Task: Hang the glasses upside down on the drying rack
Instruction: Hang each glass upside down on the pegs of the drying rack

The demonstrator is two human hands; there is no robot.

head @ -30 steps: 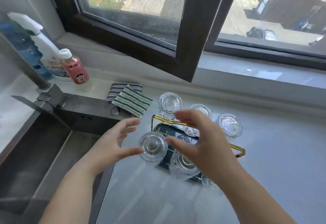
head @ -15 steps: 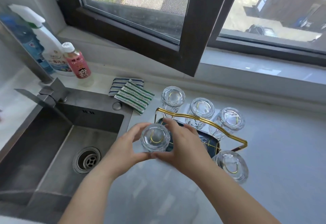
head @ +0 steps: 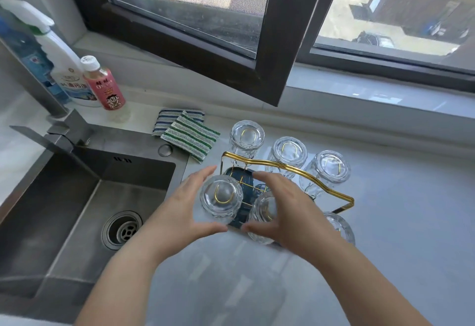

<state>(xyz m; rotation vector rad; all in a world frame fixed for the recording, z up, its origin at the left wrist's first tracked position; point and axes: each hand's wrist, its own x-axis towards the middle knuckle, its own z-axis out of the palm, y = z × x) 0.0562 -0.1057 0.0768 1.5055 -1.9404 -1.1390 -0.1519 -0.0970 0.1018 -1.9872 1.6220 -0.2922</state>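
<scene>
A gold wire drying rack (head: 344,198) with a dark blue base stands on the grey counter. Three clear glasses hang upside down in its back row: left (head: 246,135), middle (head: 290,149), right (head: 332,167). At the front left another upturned glass (head: 221,197) sits on its gold prong. My left hand (head: 183,210) curves beside it with fingers spread, holding nothing. My right hand (head: 290,210) hovers open to its right, half covering the front middle glass (head: 262,214). My right forearm partly hides the front right glass (head: 340,226).
A steel sink (head: 77,197) with a faucet (head: 51,135) lies left of the rack. Behind it stand a white spray bottle (head: 64,73) and a pink-labelled bottle (head: 104,86). Two striped cloths (head: 190,135) lie near the rack. An open dark window sash (head: 270,68) overhangs the counter's back.
Both hands clasped the front left glass half a second ago. They have spread apart and let it go, and it stays on its prong.
</scene>
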